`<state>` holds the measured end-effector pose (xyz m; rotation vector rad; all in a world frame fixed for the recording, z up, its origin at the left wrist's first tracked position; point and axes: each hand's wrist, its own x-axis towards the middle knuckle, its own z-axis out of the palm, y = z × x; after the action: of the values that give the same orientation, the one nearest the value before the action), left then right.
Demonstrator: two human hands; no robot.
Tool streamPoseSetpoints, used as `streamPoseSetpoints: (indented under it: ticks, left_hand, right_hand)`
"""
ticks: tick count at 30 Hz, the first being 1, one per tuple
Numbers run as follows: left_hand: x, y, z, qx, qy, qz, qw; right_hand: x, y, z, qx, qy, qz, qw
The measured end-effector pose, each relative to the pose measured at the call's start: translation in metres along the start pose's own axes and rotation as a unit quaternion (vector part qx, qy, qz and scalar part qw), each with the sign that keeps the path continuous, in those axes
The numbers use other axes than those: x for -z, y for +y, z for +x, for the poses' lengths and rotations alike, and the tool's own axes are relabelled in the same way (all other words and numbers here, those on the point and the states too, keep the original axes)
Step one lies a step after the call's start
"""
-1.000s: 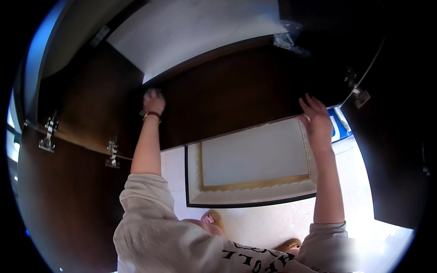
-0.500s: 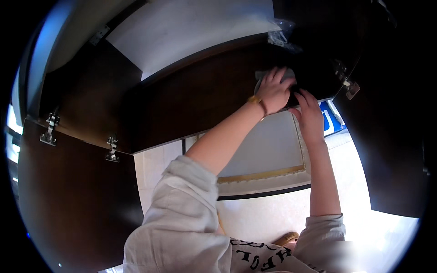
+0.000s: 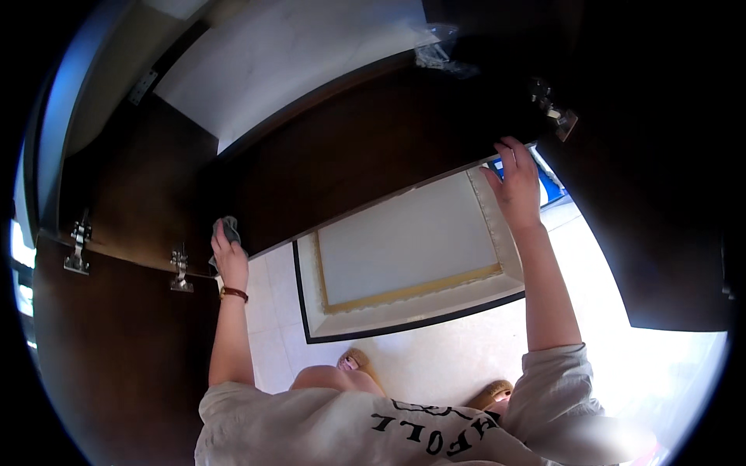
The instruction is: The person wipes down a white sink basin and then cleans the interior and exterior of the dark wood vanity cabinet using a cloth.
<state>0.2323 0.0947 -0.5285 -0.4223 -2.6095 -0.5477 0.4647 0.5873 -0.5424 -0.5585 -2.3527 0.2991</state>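
Note:
My left hand point(image 3: 230, 250) is closed on a grey cloth point(image 3: 224, 230) at the left end of a dark brown wooden shelf point(image 3: 350, 147), by its front edge. My right hand point(image 3: 513, 186) rests its fingertips on the same edge near the right end, fingers somewhat apart, holding nothing that I can see. Around the shelf are a dark cabinet interior point(image 3: 140, 171), open doors point(image 3: 116, 349) and metal hinges point(image 3: 78, 248).
A crumpled clear plastic bag point(image 3: 439, 50) lies behind the shelf. Below are a framed panel point(image 3: 404, 241), a blue item point(image 3: 550, 186), the tiled floor point(image 3: 443, 365) and my slippered feet point(image 3: 353, 363). A second open door point(image 3: 660, 233) stands at the right.
My left hand moved with the cloth from the back left across to the right, then to the front left edge. My right hand stayed near the right edge. The view has shifted slightly.

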Motion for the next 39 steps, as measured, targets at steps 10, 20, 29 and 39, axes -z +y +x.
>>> streamPoseSetpoints:
  ticks: [10, 20, 29, 39]
  left_hand:
    - [-0.09, 0.292, 0.018, -0.422, -0.247, -0.258, 0.834]
    - [-0.251, 0.462, 0.104, -0.383, -0.173, -0.289, 0.86]
    - [-0.165, 0.493, 0.101, -0.171, -0.199, -0.505, 0.822]
    - [-0.108, 0.568, 0.057, -0.284, 0.099, -0.572, 0.763]
  right_hand:
    - [-0.005, 0.018, -0.001, -0.024, 0.084, 0.015, 0.996]
    - [0.005, -0.002, 0.024, -0.082, 0.001, 0.039, 0.996]
    - [0.001, 0.007, 0.018, -0.102, 0.003, 0.015, 0.995]
    - [-0.007, 0.004, 0.021, -0.081, 0.017, 0.031, 0.996]
